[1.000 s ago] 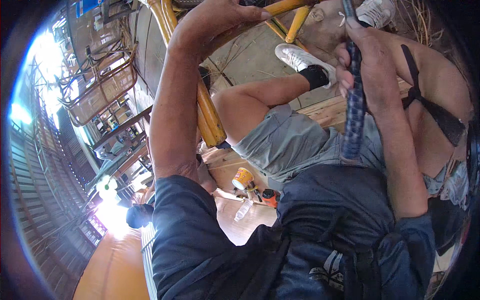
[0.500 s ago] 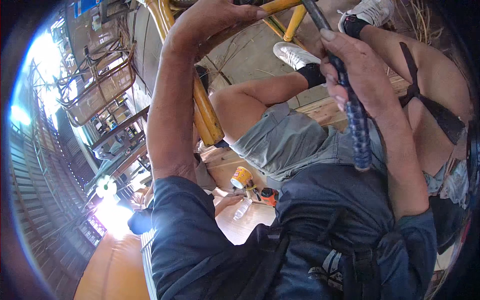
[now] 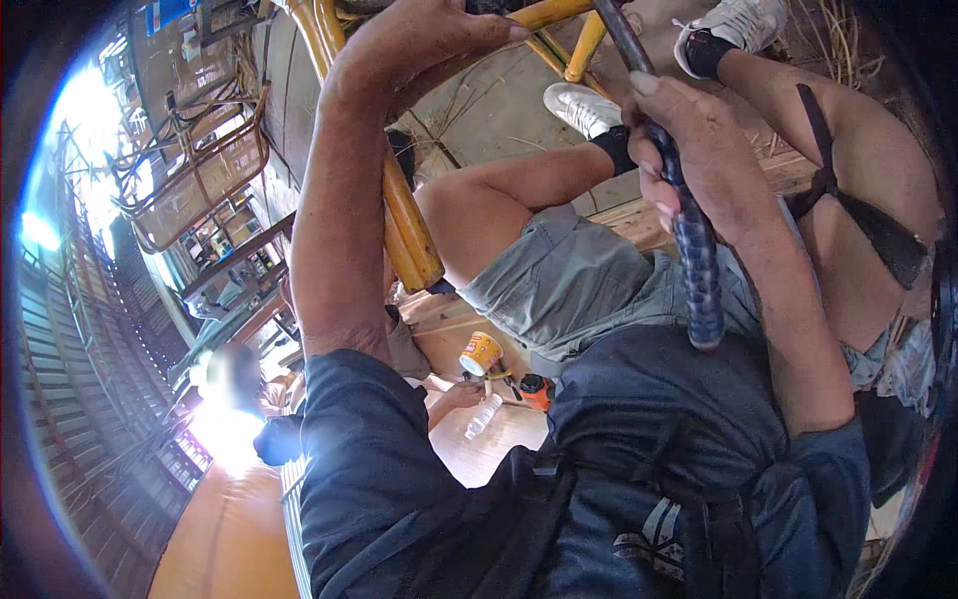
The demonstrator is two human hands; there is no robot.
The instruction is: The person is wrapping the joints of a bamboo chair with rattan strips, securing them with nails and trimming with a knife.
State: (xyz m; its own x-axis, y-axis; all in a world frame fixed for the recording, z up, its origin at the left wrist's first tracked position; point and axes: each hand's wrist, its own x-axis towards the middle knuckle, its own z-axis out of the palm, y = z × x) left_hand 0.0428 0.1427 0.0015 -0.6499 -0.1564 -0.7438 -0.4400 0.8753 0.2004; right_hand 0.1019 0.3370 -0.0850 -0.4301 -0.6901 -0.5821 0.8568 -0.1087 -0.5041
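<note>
My right hand grips a tool with a dark blue ribbed handle and a grey metal shaft that runs up to the top edge; its working end is out of view. My left hand rests at the top on a yellow bamboo or rattan frame, fingers curled over a pole. The frame's long pole runs down between my arm and my left knee. I sit in grey shorts and white shoes.
Behind me another person sits on the wooden floor with a hand near a yellow cup, a clear plastic bottle and an orange tool. Rattan chair frames are stacked at left. Loose straw strands lie at top right.
My right hand has swung the tool leftward and tilted it, so the blue handle now points down toward my lap. My left hand stays on the yellow frame.
</note>
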